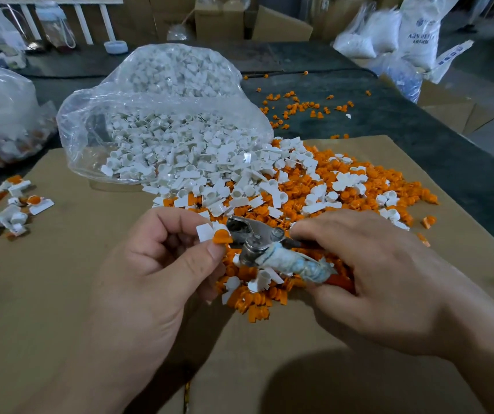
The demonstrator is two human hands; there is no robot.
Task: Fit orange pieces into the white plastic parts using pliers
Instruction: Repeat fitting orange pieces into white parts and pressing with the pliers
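Cardboard sheet (90, 294): we note loose stock (269, 186) heaped at twelve o'clock. Left hand (150, 273) pinches white part (205, 232), orange piece (222, 236) seated on it, presented to pliers (257, 240) at three o'clock (for pressing, we judge). Right hand (374, 279) curls round the handles.

pliers (254, 237) handles: mostly buried under my right hand (389, 279).
second bag (0, 109): left of the clear bag (162, 115), cut by the edge.
sack (419, 31) print: right of the clear bag, unreadable.
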